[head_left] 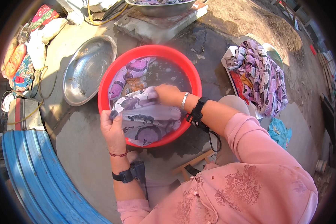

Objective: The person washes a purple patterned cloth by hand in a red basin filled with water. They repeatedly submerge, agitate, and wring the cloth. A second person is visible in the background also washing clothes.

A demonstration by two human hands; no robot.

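A red plastic basin (195, 84) of cloudy, bubbly water (168, 70) stands on the ground before me. Wet purple-and-white floral fabric (145, 119) is stretched between my two hands, partly hanging over the near rim. My left hand (112, 123) pinches its edge at the basin's left near side. Above the middle of the basin, my right hand (169, 95) grips a bunched fold; its fingertips are partly hidden. More of the floral cloth (135, 68) lies in the water along the left wall, beside an orange-brown patch of cloth (135, 84).
A metal basin (89, 70) leans left of the red one. Another metal basin (162, 9) holding cloth sits on a slab (145, 28) behind. Piled floral fabric (264, 78) fills a box at right. Blue corrugated sheet (39, 173), bundles (19, 61) and a yellow hose (39, 106) lie left.
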